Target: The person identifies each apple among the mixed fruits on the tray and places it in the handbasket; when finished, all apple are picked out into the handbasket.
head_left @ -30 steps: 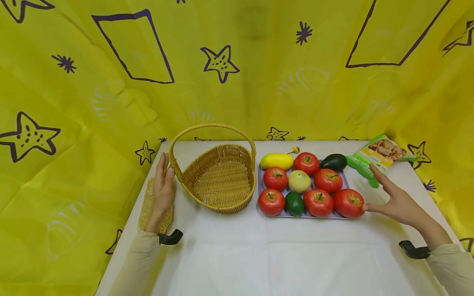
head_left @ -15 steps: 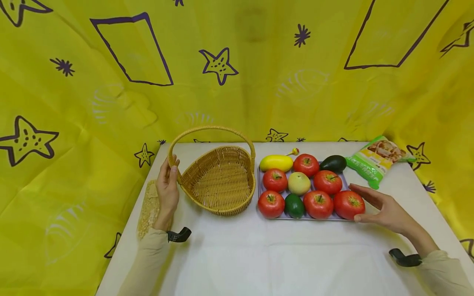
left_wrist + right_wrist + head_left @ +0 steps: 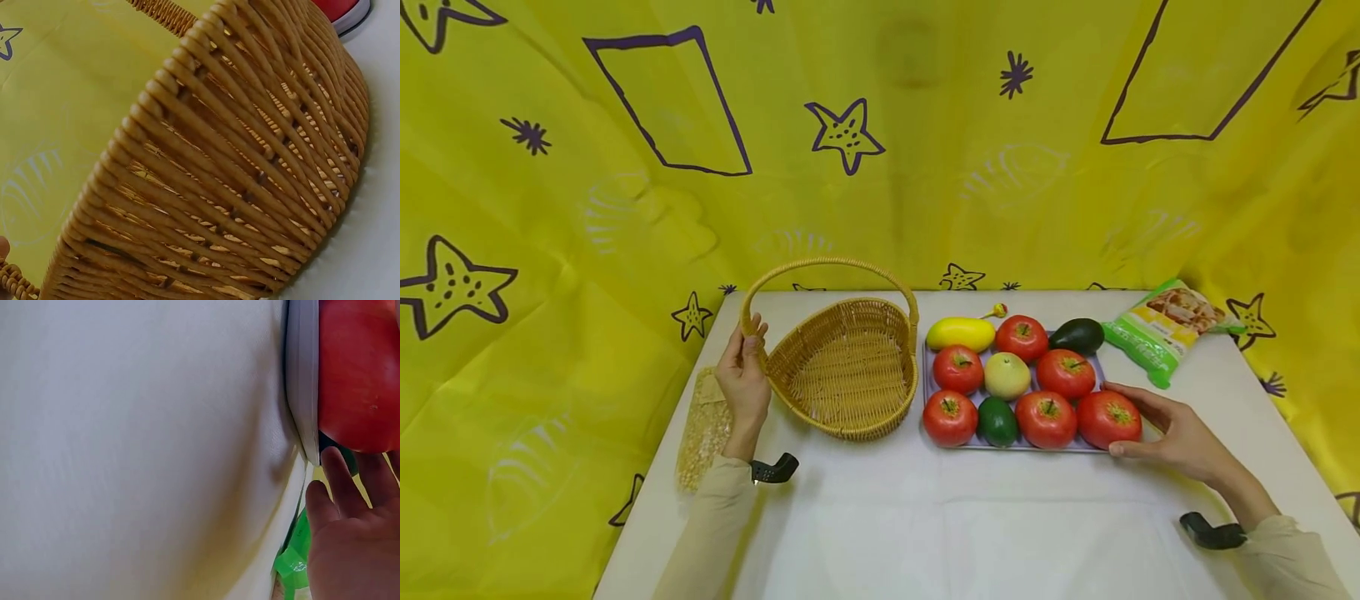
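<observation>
My left hand (image 3: 747, 377) grips the left side of the handle of a wicker basket (image 3: 857, 371). In the left wrist view, the woven wall of the basket fills most of the frame, with a fingertip (image 3: 4, 248) at the handle. My right hand (image 3: 1176, 432) holds the red apple (image 3: 1108, 419) at the near right corner of the lilac tray (image 3: 992, 444), thumb in front and fingers behind. The right wrist view has this apple at upper right, close to the fingers (image 3: 337, 472); the thumb's contact is unclear there. The apple sits on the tray.
Several other red apples (image 3: 1046, 419), a yellow fruit (image 3: 961, 334), a pale green fruit (image 3: 1007, 375) and dark green fruits (image 3: 997, 421) fill the tray. A green food bag (image 3: 1168, 327) lies at back right. A clear bag of grains (image 3: 703, 429) lies beside my left forearm.
My left hand has moved right and taken hold of the basket handle. My right hand has come in leftward around the corner apple. Basket and fruit have stayed in place.
</observation>
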The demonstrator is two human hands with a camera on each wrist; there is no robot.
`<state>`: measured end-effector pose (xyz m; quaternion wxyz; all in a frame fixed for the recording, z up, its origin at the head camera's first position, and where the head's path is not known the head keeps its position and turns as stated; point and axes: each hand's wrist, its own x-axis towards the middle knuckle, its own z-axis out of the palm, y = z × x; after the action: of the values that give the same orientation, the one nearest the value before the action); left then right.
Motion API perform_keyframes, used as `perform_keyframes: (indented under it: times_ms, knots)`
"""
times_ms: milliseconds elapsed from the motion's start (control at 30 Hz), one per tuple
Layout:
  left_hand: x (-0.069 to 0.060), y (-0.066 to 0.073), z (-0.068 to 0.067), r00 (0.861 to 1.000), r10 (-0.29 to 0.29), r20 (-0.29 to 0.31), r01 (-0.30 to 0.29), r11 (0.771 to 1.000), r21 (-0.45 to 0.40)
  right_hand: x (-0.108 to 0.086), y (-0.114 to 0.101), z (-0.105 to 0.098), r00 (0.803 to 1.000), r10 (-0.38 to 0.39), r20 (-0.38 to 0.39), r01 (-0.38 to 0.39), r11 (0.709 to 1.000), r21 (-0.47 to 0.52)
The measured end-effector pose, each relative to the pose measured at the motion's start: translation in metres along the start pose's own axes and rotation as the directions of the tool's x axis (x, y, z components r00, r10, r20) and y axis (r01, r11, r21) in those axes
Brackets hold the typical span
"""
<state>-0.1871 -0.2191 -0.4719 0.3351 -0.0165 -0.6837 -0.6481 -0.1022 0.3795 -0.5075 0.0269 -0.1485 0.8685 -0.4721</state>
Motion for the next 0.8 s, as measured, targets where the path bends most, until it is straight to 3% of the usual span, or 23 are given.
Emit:
perform_keyframes:
  times_ms: [200, 533, 800]
  knots:
    - [0.002, 0.000, 0.000, 1.000, -0.016, -0.018, 0.017, 1.000, 0.023, 0.000, -0.002, 0.000, 0.999, 0.037, -0.027, -0.037, 0.999, 0.022]
    - [0.002, -0.004, -0.001, 1.000, -0.001, -0.019, 0.002, 1.000, 0.020, -0.004, -0.005, -0.015, 0.995, 0.097, 0.005, -0.097, 0.991, 0.096]
    - [0.001, -0.006, -0.001, 0.999, 0.027, -0.021, -0.026, 0.999, 0.018, 0.001, -0.019, -0.021, 0.996, 0.067, -0.057, -0.050, 0.967, 0.249]
